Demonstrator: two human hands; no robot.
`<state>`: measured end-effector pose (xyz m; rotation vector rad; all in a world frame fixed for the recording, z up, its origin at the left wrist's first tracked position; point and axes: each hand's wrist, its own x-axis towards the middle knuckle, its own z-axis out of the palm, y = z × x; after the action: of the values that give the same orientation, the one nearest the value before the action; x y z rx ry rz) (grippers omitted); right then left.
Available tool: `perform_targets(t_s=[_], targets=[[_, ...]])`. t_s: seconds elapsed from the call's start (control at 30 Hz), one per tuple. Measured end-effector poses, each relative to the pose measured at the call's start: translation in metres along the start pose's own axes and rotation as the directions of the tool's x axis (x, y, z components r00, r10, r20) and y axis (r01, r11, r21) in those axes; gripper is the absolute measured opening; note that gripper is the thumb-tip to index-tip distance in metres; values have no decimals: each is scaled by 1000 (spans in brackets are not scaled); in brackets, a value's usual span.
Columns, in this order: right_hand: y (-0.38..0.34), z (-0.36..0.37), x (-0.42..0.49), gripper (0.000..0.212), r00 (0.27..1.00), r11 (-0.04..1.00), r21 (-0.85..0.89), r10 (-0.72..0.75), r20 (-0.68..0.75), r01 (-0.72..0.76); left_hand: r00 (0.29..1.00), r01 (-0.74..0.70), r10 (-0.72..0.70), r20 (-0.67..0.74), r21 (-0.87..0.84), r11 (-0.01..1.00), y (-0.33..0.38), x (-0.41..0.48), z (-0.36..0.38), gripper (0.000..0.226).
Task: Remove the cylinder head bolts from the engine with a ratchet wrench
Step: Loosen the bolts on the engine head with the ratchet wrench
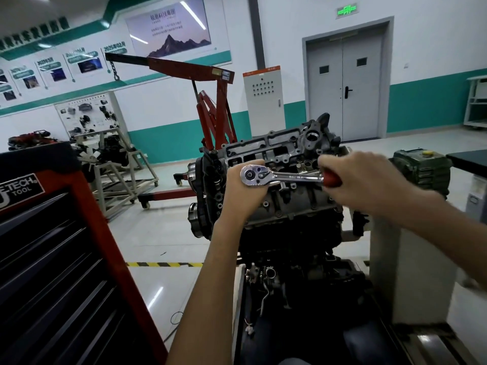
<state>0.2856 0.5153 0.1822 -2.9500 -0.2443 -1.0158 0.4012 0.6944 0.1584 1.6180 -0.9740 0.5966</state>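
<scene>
The red tool chest (79, 206) at the left carries a black label (21, 187) whose visible part reads "TECH. TOOL"; the start of the first word is cut off by the picture edge. A wall panel (114, 47) far behind reads "2025年02月". Above the grey double door (345, 85) hangs a green lit exit sign (347, 9), its characters too small to read.

The ratchet wrench (282, 177) is held over the top face of the engine (276, 148), just above the cylinder head. Its long axis runs almost level from left to right, with the round chrome head at the left end and the red grip at the right.

The left hand (242, 191) sits directly under and behind the round head, back toward the camera, with its fingers curled beneath the head. Whatever hangs below the head is hidden by this hand. The right hand (369, 180) is closed tightly round the red grip, with only a short piece of red showing at its left edge.

A red engine hoist (189, 68) stands behind the engine, beside a grey switch cabinet (262, 101).
</scene>
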Motion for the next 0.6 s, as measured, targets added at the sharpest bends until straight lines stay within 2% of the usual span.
perform_targets(t_s=[0.07,0.1,0.2,0.27,0.33,0.37,0.4,0.43,0.47,0.53,0.57,0.6], targets=[[1,-3,3,10,999,997,-73,10,-32,-12,1000,-3,3,-4,-9,1000,-3,-3,2,38],[-3,3,-2,10,999,998,-47,37,-13,-37,999,16,-18,-49,-34,999,-5,-7,5,38],[-36,43,-32,14,980,964,185,180,83,-192,986,71,-87,-144,-118,991,-10,-14,12,41],[-69,69,-46,25,947,823,469,268,178,-322,988,57,-75,-136,-132,990,-8,-15,17,42],[-103,86,-52,28,934,563,747,260,245,-353,988,63,-91,-125,-209,976,-3,-14,20,44],[-114,89,-52,27,934,460,817,239,265,-349,988,59,-88,-125,-223,973,-3,-14,20,45],[-117,90,-52,26,935,419,838,220,280,-349,989,50,-80,-128,-218,975,-4,-15,18,46],[-113,87,-50,26,934,448,820,211,289,-355,989,48,-74,-130,-194,980,-5,-15,15,46],[-102,80,-48,24,935,551,756,210,285,-354,989,50,-72,-129,-166,985,-7,-15,11,46],[-70,61,-41,17,951,850,446,185,248,-282,993,44,-54,-108,-92,995,-9,-14,3,45],[-51,48,-35,13,968,941,267,158,197,-208,995,34,-40,-90,-70,997,-8,-13,1,45],[-36,33,-26,10,986,982,128,122,118,-137,997,22,-27,-75,-59,998,-6,-11,0,45]])
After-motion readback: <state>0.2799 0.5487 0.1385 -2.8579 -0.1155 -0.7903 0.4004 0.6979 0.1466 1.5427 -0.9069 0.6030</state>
